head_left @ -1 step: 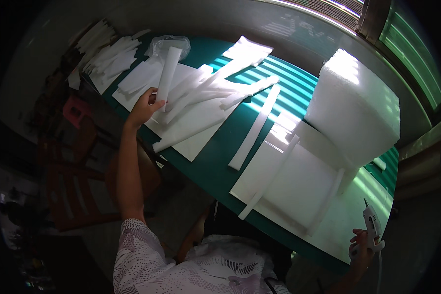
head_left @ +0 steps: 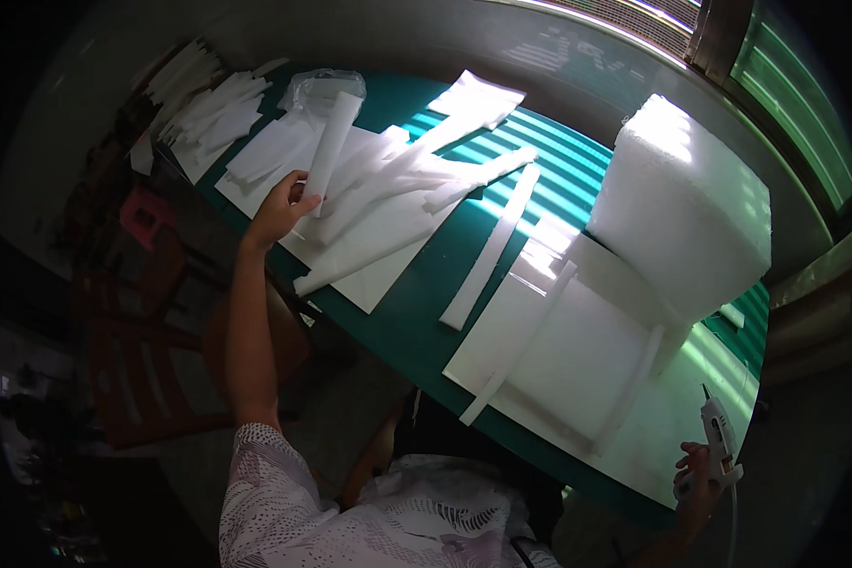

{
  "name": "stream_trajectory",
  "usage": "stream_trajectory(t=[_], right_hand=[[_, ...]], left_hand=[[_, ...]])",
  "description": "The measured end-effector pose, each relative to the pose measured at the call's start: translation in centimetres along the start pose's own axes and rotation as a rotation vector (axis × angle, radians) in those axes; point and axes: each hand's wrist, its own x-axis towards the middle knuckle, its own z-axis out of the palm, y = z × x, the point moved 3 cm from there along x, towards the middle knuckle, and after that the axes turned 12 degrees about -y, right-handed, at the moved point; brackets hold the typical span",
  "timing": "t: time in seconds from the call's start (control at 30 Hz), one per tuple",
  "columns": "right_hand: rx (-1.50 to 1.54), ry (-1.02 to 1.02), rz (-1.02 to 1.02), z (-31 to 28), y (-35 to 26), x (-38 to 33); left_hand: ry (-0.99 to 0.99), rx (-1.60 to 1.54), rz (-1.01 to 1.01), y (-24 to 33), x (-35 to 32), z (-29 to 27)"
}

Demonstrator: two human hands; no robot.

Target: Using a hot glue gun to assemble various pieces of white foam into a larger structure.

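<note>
My left hand (head_left: 281, 210) is closed on the near end of a white foam strip (head_left: 335, 142), which points up and away over a heap of similar strips (head_left: 388, 189). At the right edge of the table, my right hand (head_left: 696, 470) grips a white glue gun (head_left: 719, 431) by its handle. The gun's nozzle points away from me and its cord hangs down. Between my hands lies a flat white foam sheet (head_left: 577, 360), with one strip (head_left: 525, 341) along its left side and another strip (head_left: 630, 393) along its right.
A large white foam block (head_left: 686, 208) stands at the back right of the green table (head_left: 407, 322). One loose strip (head_left: 492, 251) lies mid-table. More strips (head_left: 208, 109) and a clear plastic bag (head_left: 324, 87) are at the far left. Wooden chairs (head_left: 151, 379) stand below the left side.
The far end of the foam strip in my left hand has tipped slightly to the right. My right hand and the glue gun look the same.
</note>
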Motion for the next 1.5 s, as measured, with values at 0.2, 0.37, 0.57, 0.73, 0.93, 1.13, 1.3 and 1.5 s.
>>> stream_trajectory(t=[0.2, 0.37, 0.57, 0.73, 0.93, 1.13, 1.3, 1.5], right_hand=[[0.018, -0.014, 0.004, -0.2, 0.2, -0.3], [0.001, -0.005, 0.011, 0.2, -0.3, -0.4], [-0.009, -0.015, 0.031, 0.1, -0.3, -0.4], [0.022, 0.002, -0.006, -0.4, 0.8, -0.2], [0.014, -0.016, 0.008, -0.4, 1.1, 0.0], [-0.024, 0.031, -0.013, 0.0, 0.2, -0.4], [-0.021, -0.015, 0.015, -0.3, 0.5, -0.1], [-0.039, -0.055, 0.009, -0.9, 1.6, 0.3]], left_hand=[[-0.062, 0.107, 0.052, 1.9, 0.6, 2.4], [-0.113, 0.138, 0.055, 4.5, 0.0, 3.6], [-0.201, 0.325, 0.147, 8.5, -1.0, 5.8], [-0.332, 0.344, 0.076, 8.1, -1.0, 6.9], [-0.433, 0.273, 0.087, 6.6, -1.2, 8.6], [-0.425, 0.268, 0.125, 6.5, -1.0, 9.6], [-0.275, 0.244, 0.131, 6.6, -1.1, 9.1], [-0.259, 0.103, 0.134, 5.7, -1.1, 9.2]])
